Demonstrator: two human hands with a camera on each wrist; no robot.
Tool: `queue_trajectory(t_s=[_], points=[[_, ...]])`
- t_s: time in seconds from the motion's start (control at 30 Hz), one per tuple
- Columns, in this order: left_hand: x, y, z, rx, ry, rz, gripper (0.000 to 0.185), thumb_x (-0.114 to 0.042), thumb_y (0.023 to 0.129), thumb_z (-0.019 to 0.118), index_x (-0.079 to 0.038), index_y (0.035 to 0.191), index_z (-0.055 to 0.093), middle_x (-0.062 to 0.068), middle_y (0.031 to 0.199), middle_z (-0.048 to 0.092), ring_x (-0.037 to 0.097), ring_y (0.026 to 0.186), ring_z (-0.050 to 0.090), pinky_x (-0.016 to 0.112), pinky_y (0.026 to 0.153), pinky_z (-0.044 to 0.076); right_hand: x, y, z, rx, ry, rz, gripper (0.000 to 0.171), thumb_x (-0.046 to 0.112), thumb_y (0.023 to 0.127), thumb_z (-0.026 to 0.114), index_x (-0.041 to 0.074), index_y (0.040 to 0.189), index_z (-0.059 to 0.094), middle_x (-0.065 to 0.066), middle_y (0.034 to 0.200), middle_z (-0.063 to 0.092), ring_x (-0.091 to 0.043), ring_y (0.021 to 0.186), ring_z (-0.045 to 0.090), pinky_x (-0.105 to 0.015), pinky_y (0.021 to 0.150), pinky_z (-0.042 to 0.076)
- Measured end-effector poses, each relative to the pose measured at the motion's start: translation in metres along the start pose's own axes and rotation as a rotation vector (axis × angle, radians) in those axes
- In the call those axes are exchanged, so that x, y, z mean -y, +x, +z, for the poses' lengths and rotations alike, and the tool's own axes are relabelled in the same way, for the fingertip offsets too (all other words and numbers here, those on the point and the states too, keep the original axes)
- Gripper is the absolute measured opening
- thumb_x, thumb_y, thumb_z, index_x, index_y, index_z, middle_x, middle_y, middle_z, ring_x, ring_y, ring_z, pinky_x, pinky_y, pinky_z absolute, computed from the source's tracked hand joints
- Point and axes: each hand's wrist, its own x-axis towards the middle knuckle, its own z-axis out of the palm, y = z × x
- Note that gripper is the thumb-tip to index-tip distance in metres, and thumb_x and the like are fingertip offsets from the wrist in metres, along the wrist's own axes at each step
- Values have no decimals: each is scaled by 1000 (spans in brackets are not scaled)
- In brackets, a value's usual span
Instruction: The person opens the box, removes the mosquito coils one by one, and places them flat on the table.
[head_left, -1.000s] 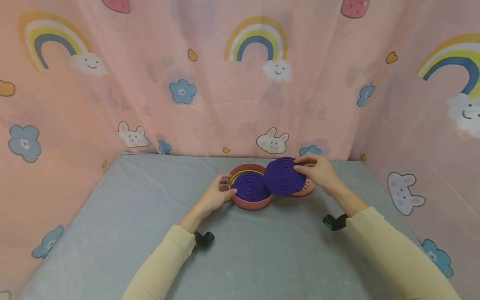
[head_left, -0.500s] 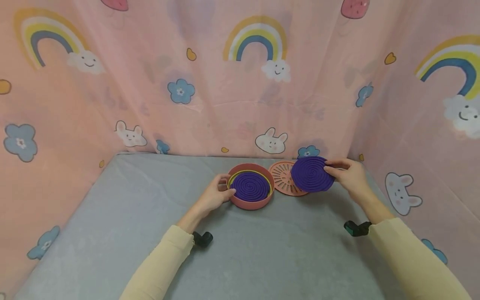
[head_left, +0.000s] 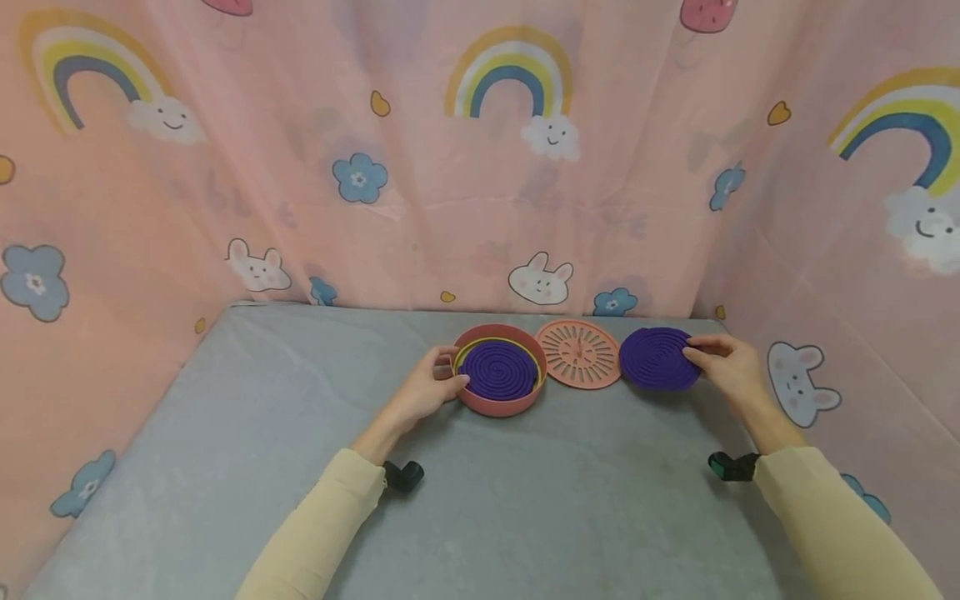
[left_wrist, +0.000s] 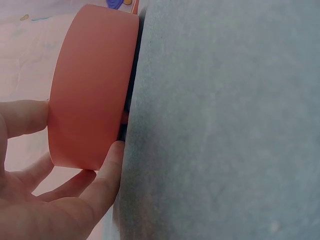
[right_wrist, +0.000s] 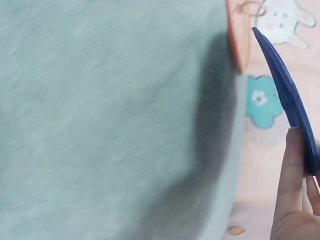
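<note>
On the grey table (head_left: 225, 467), the right hand (head_left: 731, 367) has carried the loose purple coil (head_left: 658, 358) past the slotted lid (head_left: 579, 353), pinching its edge just above the cloth. The left hand (head_left: 423, 392) still grips the pink tray (head_left: 501, 404), second coil (head_left: 498, 371) inside.

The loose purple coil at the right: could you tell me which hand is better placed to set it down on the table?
The right hand: it already pinches the loose purple coil, while the left hand holds the pink dish.
</note>
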Motion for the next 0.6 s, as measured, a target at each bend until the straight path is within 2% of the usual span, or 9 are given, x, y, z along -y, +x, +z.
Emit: queue_trajectory(t_s=[0.2,0.43,0.6], points=[[0,0,0,3,0,5,55,-20,90,67,-15,139,42,11,139,41,26,125,47,36,88,52,-20,5,-1,-19,-96,10,45,28,91,66,-4,121,58,24,80,57,3,79,53,-12,65,48],[1,2,-1,0,10,2,55,-22,90,68,-16,139,43,10,139,41,26,125,47,37,89,51,-30,8,-4,-23,-96,27,44,26,91,65,-5,121,57,22,80,57,3,76,52,-14,63,47],[2,2,0,0,3,0,56,-23,89,68,-16,138,43,11,140,41,26,125,47,38,89,51,-34,8,-5,8,-96,37,47,26,91,65,-7,123,56,19,83,57,5,77,52,-13,65,48]])
